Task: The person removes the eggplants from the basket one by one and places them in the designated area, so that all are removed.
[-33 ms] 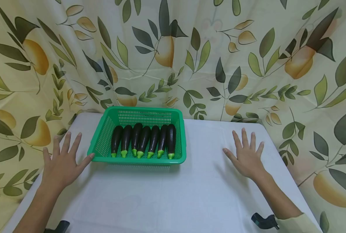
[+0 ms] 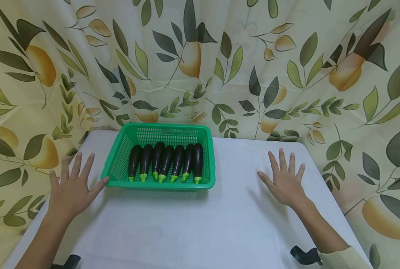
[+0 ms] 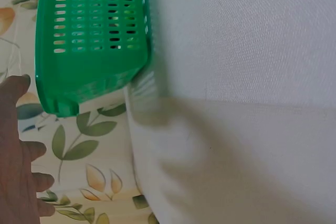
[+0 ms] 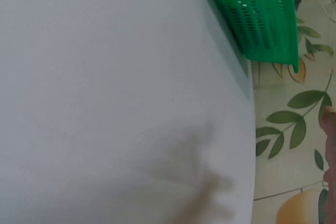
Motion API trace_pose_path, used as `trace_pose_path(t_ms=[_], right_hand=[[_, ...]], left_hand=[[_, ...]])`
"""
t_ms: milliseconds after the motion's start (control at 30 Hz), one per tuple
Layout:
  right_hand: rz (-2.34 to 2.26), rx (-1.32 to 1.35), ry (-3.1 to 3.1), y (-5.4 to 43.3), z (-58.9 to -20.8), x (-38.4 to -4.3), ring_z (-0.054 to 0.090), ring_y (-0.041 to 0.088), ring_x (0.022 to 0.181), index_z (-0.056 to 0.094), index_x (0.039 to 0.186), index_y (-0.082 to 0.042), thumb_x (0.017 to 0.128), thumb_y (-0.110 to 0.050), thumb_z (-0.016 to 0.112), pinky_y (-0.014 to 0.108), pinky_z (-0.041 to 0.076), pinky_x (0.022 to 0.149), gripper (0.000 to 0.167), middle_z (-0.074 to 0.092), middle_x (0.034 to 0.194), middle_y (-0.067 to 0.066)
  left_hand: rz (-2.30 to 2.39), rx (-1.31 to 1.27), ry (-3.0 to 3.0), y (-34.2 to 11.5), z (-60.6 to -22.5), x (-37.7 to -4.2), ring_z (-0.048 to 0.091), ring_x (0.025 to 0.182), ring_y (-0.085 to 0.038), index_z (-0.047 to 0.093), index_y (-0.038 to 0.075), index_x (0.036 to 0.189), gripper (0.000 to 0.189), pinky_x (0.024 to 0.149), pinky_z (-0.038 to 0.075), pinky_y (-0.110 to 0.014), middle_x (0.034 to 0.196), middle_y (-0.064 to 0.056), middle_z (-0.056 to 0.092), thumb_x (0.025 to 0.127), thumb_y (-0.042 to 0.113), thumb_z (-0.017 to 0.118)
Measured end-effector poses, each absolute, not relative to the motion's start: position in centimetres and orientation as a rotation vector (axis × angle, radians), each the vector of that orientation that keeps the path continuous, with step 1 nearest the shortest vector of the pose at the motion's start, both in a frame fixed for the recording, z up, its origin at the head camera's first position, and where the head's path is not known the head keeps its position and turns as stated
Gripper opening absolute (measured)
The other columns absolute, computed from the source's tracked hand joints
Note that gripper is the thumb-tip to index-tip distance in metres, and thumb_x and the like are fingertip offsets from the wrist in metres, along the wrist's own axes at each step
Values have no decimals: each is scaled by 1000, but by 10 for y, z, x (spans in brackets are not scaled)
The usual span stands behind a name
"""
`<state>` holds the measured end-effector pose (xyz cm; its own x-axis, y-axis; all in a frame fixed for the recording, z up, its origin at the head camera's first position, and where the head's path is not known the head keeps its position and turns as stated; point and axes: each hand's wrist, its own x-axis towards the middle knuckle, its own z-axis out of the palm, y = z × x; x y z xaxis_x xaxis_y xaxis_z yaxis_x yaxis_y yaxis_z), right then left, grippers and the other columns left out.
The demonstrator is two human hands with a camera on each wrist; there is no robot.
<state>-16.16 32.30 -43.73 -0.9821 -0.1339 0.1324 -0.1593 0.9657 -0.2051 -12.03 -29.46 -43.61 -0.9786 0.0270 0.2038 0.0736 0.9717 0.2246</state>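
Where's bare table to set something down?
White cloth-covered table: free between the green rectangular plastic basket and right hand, and in front of the basket. Crowded: basket's near part, with seven glossy dark eggplants; basket's left, by the left hand.

1. Looking forward and down in the head view, taking in the whole basket (image 2: 157, 185), most of the worktop (image 2: 193, 220) and the curtain (image 2: 227, 22) behind.
2. Looking across the worktop in the left wrist view, turned sideways, close to the basket.
3. In the right wrist view, sideways too, but farther off.
4. Shared by all three: basket, worktop, curtain.
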Motion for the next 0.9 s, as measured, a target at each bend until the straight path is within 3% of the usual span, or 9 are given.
trace_pose_path(t_ms=[400, 700, 900], right_hand=[[329, 219, -3039, 324, -445, -160, -8, 61, 151, 19, 166, -2, 102, -65, 51, 84, -10, 107, 96, -2, 169, 34], [457, 327, -3037, 313, -452, -165, 5, 61, 151, 19, 166, -2, 103, -53, 61, 81, 12, 111, 91, 1, 170, 33], [670, 364, -3060, 296, -445, -167, 15, 58, 151, 19, 167, -5, 105, -48, 62, 79, 24, 110, 87, 3, 172, 29]], left_hand=[[-395, -65, -2927, -295, -437, -120, -12, 155, -51, 13, 12, 170, 93, 109, -5, -83, 169, -33, 12, 102, 65, 49], [-424, -87, -2934, -296, -439, -120, -14, 154, -51, 11, 10, 170, 92, 109, 0, -84, 169, -32, 12, 104, 62, 49], [-497, -102, -2920, -292, -442, -126, -6, 154, -55, 15, 6, 169, 90, 110, 4, -83, 167, -34, 17, 105, 59, 50]])
